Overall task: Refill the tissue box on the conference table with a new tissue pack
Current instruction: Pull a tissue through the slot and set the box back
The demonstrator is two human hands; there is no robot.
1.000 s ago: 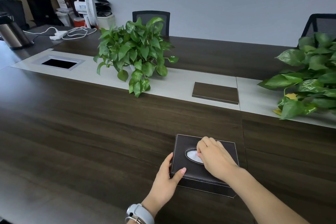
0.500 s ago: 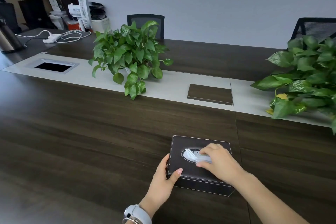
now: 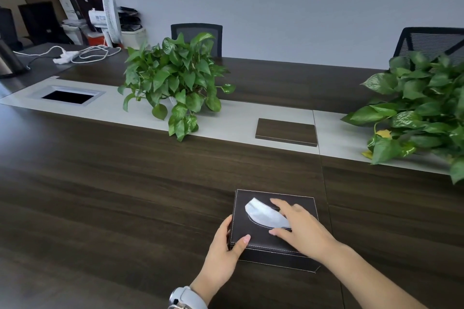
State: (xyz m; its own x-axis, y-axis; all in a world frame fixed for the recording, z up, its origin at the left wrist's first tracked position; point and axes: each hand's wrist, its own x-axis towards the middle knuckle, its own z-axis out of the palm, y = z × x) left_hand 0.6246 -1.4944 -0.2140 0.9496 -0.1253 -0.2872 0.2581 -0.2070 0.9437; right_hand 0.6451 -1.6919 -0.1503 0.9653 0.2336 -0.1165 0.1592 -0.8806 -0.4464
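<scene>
A dark brown leather tissue box [image 3: 251, 234] with white stitching sits on the dark wooden conference table [image 3: 113, 195], near its front edge. A white tissue [image 3: 263, 213] sticks out of the oval slot in the lid and leans to the left. My left hand [image 3: 226, 256] grips the box's left near corner, thumb on the lid. My right hand [image 3: 298, 228] rests over the lid's right half with index finger and thumb on either side of the tissue. No tissue pack is in view.
Two leafy potted plants [image 3: 175, 82] [image 3: 421, 110] stand on the table's grey centre strip, with a closed brown hatch [image 3: 286, 131] between them and an open cable hatch [image 3: 67, 96] at left. Office chairs [image 3: 197, 32] stand behind; cables and a fan [image 3: 110, 20] lie far left.
My right hand has drawn the tissue further out of the slot and spread it to the left. The left hand stays on the box's corner. The camera has shifted slightly.
</scene>
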